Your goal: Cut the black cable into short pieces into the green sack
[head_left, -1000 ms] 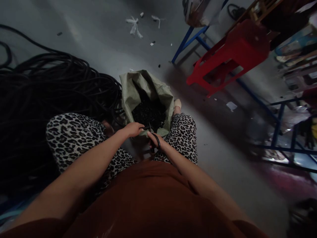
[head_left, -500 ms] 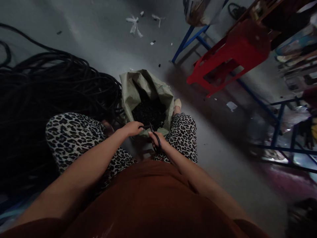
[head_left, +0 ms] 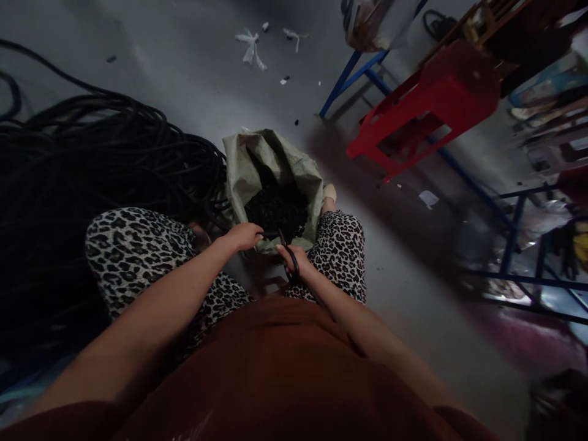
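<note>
My left hand is closed on a black hose or cord, whose end sticks out to the right over the sack's near rim. Black-handled scissors are in my right hand, with the blades pointing up and away beside the cord's end. Whether the blades touch the cord I cannot tell. Below both hands stands an open pale green woven sack between my legs. Many small black cut pieces lie inside it.
A large pile of black hose covers the floor at left. To the right are a red plastic stool and a blue metal frame. White plastic scraps lie on the floor ahead.
My left hand has shifted very slightly left with the cord. The scissors' blades have turned a little and look closer together. Otherwise the scene is the same.
</note>
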`<action>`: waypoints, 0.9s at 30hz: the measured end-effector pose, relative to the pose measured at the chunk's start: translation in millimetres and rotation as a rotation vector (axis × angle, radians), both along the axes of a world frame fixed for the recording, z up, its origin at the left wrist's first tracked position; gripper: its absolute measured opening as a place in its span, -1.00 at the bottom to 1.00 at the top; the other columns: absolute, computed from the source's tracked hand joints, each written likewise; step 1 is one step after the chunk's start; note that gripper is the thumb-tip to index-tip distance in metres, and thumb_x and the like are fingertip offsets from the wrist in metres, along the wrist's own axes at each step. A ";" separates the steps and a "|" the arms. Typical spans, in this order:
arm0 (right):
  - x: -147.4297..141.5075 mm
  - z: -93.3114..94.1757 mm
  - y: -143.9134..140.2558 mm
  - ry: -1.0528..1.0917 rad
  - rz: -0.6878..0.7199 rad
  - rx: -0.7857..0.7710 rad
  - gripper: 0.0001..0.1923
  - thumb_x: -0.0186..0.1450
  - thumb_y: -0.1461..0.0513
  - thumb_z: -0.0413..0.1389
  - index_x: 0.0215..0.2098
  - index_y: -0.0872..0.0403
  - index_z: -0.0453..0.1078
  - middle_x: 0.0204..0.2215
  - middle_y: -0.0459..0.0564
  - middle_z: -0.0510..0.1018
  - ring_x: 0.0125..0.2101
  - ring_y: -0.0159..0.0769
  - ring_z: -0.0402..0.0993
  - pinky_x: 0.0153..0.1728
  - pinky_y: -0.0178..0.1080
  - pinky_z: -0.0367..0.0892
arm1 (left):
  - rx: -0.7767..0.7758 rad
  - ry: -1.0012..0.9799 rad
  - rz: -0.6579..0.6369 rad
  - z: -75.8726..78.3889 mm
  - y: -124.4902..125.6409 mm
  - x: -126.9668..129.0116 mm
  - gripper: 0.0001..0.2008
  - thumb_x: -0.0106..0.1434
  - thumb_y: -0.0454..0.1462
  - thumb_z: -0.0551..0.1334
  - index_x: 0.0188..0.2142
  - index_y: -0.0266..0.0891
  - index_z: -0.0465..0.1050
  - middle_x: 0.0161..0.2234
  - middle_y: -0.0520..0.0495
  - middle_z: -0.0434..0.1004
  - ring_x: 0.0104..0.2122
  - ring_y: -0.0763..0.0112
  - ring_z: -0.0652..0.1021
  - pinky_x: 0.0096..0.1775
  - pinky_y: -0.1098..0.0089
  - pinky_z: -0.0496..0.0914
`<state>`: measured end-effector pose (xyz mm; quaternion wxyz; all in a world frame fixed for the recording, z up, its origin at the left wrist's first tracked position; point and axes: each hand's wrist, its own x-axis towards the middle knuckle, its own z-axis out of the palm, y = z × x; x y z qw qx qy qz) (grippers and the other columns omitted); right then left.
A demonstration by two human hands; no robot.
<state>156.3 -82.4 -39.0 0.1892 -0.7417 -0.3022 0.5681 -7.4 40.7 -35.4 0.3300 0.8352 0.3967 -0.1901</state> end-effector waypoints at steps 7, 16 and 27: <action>0.8 -3.7 -0.7 0.102 -0.006 -0.022 -0.56 0.33 -0.09 -0.02 -0.39 0.12 0.28 -0.75 -0.19 0.33 -0.81 -0.48 0.27 -0.80 -0.47 0.10 | 0.026 -0.046 0.057 -4.9 1.4 -0.4 -0.66 0.29 -0.17 0.05 -0.04 -0.09 0.50 -0.09 -0.06 0.58 -0.09 0.25 0.53 -0.12 0.40 0.36; -2.0 -3.2 -1.8 0.216 0.046 -0.040 -0.55 0.33 -0.11 -0.04 -0.27 0.13 0.29 -0.69 -0.15 0.42 -0.76 -0.45 0.34 -0.73 -0.46 0.23 | 0.011 -0.076 0.078 -4.4 0.2 1.9 -0.66 0.29 -0.18 0.06 -0.02 -0.10 0.49 -0.09 -0.08 0.58 -0.12 0.23 0.54 -0.16 0.39 0.37; -4.0 -0.8 -0.3 0.204 0.080 -0.037 -0.52 0.34 -0.11 -0.06 -0.24 0.16 0.31 -0.67 -0.12 0.42 -0.75 -0.45 0.34 -0.72 -0.46 0.22 | 0.021 -0.078 0.031 -2.9 -4.0 4.8 -0.68 0.28 -0.18 0.06 -0.08 -0.08 0.51 -0.15 -0.06 0.60 -0.15 0.27 0.54 -0.20 0.43 0.35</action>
